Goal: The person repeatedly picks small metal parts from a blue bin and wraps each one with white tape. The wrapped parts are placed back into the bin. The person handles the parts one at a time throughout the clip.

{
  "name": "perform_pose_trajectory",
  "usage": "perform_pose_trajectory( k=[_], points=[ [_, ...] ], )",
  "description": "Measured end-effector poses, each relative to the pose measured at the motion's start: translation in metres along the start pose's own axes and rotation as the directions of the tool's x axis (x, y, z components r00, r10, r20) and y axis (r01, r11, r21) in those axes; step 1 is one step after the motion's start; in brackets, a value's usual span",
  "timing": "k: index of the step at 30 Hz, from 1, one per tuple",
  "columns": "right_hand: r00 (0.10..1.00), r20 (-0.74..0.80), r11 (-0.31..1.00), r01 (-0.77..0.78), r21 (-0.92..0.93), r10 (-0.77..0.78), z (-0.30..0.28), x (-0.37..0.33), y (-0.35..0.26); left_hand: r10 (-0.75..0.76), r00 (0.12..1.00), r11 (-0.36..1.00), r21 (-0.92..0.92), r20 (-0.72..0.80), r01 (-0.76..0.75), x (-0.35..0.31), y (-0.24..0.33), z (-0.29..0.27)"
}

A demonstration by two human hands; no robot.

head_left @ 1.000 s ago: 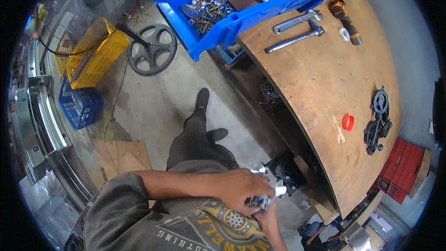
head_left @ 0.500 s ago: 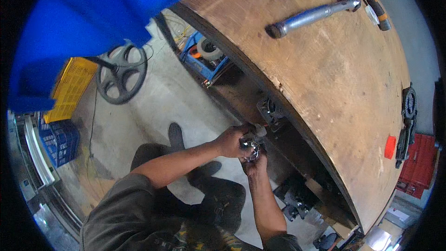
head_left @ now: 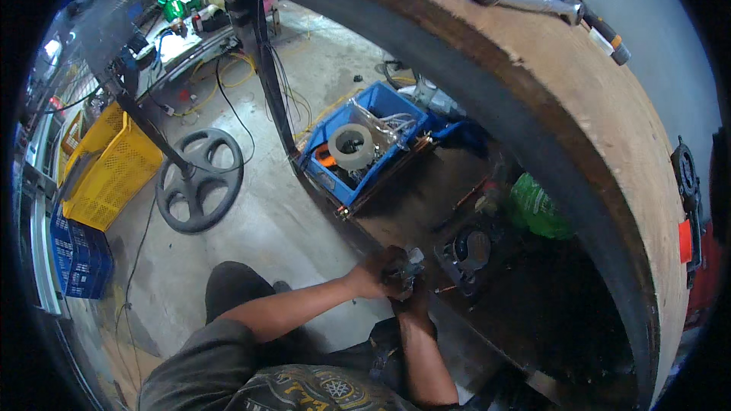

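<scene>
Left hand [head_left: 368, 278] and right hand [head_left: 413, 303] clasp a silvery metal part [head_left: 412, 267] in front of the blue rectangular plastic crate [head_left: 378, 93]. Left of it stands a round grey wheel [head_left: 188, 175]

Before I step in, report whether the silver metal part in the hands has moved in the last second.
Yes, forward: against the grey handwheel, the metal part in the hands now shows nearer the wheel's level; it was far lower.

There are two hands [head_left: 371, 275] [head_left: 412, 303], one metal part [head_left: 410, 268], one yellow crate [head_left: 118, 173], one tape roll [head_left: 350, 161], one spoked wheel [head_left: 188, 173], one green bag [head_left: 537, 205], one power tool [head_left: 601, 27] and one red band [head_left: 685, 241].
</scene>
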State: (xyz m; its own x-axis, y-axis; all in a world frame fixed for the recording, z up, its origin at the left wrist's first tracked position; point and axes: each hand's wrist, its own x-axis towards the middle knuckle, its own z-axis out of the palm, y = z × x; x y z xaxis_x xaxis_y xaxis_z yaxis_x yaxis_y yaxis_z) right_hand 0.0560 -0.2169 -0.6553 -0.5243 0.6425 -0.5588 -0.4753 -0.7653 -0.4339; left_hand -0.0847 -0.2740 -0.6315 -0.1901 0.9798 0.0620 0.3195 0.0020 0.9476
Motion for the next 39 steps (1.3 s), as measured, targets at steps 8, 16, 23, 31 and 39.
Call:
perform_pose_trajectory(
  k=[8, 16, 23, 31, 39],
  points=[
    [0.984, 0.177, 0.968, 0.055, -0.245, -0.011, -0.009, 0.030, -0.002, 0.102, 0.972, 0.994, -0.017, -0.211, -0.108, -0.004, 0.014, -0.017],
    [0.950, 0.310, 0.920, 0.156, -0.360, -0.039, 0.085, 0.023, -0.022, 0.163, 0.926, 0.980, -0.053, -0.342, -0.192, 0.028, -0.001, -0.050],
    [0.786, 0.522, 0.296, 0.612, -0.734, -0.331, 0.155, 0.016, -0.021, 0.036, 0.857, 0.829, -0.464, -0.513, -0.312, 0.051, 0.000, -0.087],
    [0.818, 0.364, 0.171, 0.476, -0.862, -0.445, 0.217, 0.213, -0.037, -0.176, 0.845, 0.766, -0.610, -0.504, -0.205, 0.166, -0.035, -0.186],
    [0.743, 0.523, -0.579, 0.226, -0.784, -0.418, 0.228, 0.264, -0.011, 0.025, 0.834, 0.930, 0.319, -0.551, 0.182, 0.200, -0.089, -0.230]
  ],
)
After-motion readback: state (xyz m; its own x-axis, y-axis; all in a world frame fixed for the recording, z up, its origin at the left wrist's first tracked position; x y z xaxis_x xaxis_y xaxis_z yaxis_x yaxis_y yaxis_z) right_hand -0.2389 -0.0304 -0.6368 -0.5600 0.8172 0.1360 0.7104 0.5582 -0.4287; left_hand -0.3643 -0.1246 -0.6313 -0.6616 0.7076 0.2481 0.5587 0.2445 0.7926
